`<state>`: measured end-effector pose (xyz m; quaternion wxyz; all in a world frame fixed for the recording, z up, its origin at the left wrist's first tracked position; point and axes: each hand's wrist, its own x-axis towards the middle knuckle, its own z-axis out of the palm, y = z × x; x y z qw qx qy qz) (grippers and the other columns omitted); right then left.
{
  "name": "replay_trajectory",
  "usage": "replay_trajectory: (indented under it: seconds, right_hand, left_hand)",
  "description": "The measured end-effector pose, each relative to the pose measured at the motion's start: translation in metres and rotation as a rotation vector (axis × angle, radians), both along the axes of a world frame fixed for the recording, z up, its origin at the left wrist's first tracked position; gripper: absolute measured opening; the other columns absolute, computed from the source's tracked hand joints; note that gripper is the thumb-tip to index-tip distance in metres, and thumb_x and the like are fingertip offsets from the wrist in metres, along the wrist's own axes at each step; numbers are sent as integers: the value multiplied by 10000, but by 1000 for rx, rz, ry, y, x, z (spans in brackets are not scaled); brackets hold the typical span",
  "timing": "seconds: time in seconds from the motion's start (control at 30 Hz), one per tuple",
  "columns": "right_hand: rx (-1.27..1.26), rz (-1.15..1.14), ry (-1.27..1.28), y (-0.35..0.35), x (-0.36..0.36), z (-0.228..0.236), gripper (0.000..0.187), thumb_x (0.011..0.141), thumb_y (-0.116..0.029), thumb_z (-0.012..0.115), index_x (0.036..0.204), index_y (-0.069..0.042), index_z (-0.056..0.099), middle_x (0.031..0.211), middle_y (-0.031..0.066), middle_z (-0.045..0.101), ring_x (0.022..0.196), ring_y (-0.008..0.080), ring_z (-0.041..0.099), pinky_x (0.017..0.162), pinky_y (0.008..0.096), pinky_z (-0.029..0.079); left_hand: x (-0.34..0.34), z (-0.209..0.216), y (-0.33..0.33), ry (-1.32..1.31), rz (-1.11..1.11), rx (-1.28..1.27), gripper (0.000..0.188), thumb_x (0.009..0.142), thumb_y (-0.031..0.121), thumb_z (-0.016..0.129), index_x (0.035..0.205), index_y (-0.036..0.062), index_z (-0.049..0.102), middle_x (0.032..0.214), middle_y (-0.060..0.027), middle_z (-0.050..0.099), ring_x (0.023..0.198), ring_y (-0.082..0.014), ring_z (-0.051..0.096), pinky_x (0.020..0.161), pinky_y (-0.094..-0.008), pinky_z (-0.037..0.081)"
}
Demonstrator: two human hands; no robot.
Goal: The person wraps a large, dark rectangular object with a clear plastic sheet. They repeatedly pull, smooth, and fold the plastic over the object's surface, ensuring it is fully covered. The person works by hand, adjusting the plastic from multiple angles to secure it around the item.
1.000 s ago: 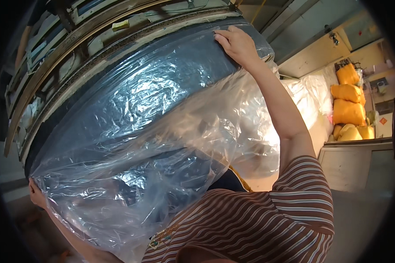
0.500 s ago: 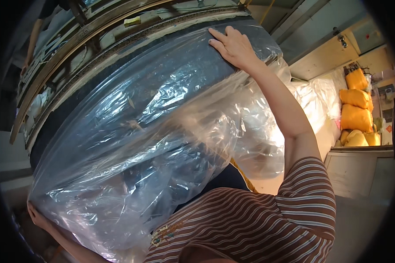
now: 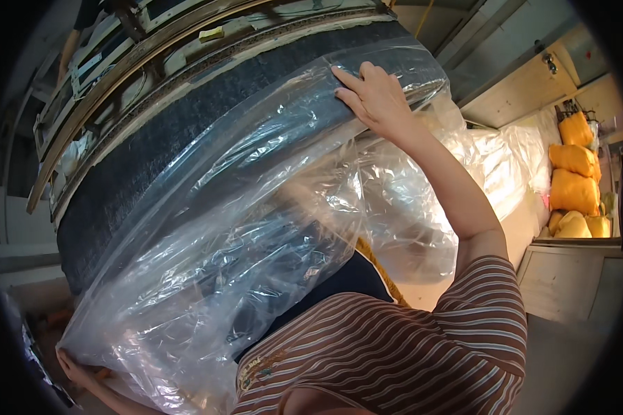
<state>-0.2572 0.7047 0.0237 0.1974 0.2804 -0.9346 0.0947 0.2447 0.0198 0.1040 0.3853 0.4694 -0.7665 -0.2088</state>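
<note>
A large clear plastic sheet (image 3: 221, 228), wrinkled and shiny, lies over the near part of a dark work surface (image 3: 145, 166) and hangs down toward my body. At the lower left, my left hand (image 3: 70, 363) is closed on the sheet's corner and draws it taut; its fingertips are partly hidden. Toward the far right end, my right hand (image 3: 377, 100) lies on the plastic with forefinger and thumb stretched out and apart. From my left hand, the sheet's far edge runs diagonally toward my right hand, with the dark surface bare beyond it.
Along the far side runs a machine frame (image 3: 118, 131) with long rails and a small yellow block (image 3: 211, 34). More bunched plastic (image 3: 498, 155) lies at the right. Orange-yellow bundles (image 3: 574, 190) sit on a shelf there. Another person's arm (image 3: 68, 55) shows at the upper left.
The sheet's far edge has come nearer to me, baring more of the dark surface. My left hand has moved slightly nearer and to the right; my right hand has shifted a little likewise.
</note>
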Motion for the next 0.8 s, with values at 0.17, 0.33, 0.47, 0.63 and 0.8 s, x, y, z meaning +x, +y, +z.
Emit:
replay_trajectory:
  seconds: [0.17, 0.33, 0.47, 0.63, 0.8]
  right_hand:
    - [-3, 19, 133, -2, -10, 1, 341, 890, -337, 524, 1150, -140, 625, 829, 90, 476, 834, 263, 499, 680, 376, 372]
    - [-44, -62, 94, 4, -47, -12, 386, 883, -372, 524, 1160, -118, 610, 870, 96, 519, 873, 282, 533, 715, 407, 414]
    - [-91, -260, 23, 32, -71, -21, 563, 845, -475, 541, 1275, -115, 494, 982, 138, 573, 957, 315, 557, 767, 455, 440]
    - [-222, -162, 215, 51, -95, -20, 644, 819, -477, 600, 1275, -41, 476, 1169, 180, 509, 1066, 321, 505, 880, 429, 418]
    - [-441, -100, 117, 55, -112, -29, 563, 788, -372, 675, 1219, -48, 514, 1129, 156, 519, 1062, 347, 483, 913, 405, 412]
  left_hand:
    - [-28, -16, -18, -105, -203, 81, 479, 916, 363, 562, 1212, -14, 570, 1147, -104, 611, 1021, -176, 561, 880, -282, 444]
    - [-70, -48, -20, 57, -319, 307, 410, 928, 315, 547, 1169, -14, 588, 1072, -96, 622, 919, -169, 587, 815, -282, 472]
    - [-79, -58, -44, 14, -271, 314, 442, 909, 347, 579, 1160, -17, 603, 1066, -63, 629, 921, -136, 569, 814, -253, 449]
    - [-95, -69, -43, 5, -235, 394, 450, 898, 361, 594, 1166, -1, 611, 1058, -41, 635, 921, -117, 556, 820, -235, 435]
    - [-105, -73, -47, -4, -250, 322, 439, 909, 366, 576, 1150, 2, 620, 1041, -32, 633, 909, -111, 552, 813, -234, 434]
